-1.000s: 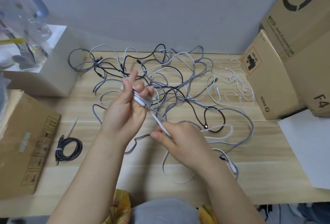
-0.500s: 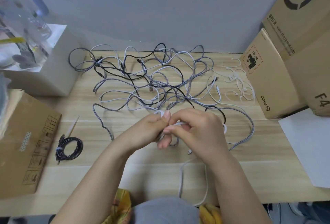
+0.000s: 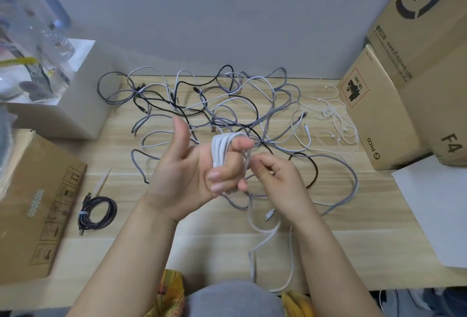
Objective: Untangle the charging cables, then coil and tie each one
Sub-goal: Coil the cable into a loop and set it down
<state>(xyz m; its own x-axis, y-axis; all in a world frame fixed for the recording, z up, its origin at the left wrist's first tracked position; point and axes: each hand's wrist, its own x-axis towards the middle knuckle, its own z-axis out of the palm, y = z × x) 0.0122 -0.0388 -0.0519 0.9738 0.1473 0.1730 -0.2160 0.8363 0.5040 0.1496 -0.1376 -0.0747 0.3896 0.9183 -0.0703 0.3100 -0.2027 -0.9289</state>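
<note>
— White round charging cable (image 3: 220,149): where is it?
— Looped in several turns round your left hand's (image 3: 187,177) curled fingers, thumb raised.
— And your right hand (image 3: 274,177)?
— It pinches the cable's loose strand just beside the coil, above the tangled grey and black cables (image 3: 227,112) on the pale wooden table (image 3: 177,248).

I count two bare hands (image 3: 252,172), one tied black coiled cable (image 3: 97,213), three brown cardboard boxes (image 3: 374,114), one white box (image 3: 63,104); the tangled cables (image 3: 227,109) I cannot count.
</note>
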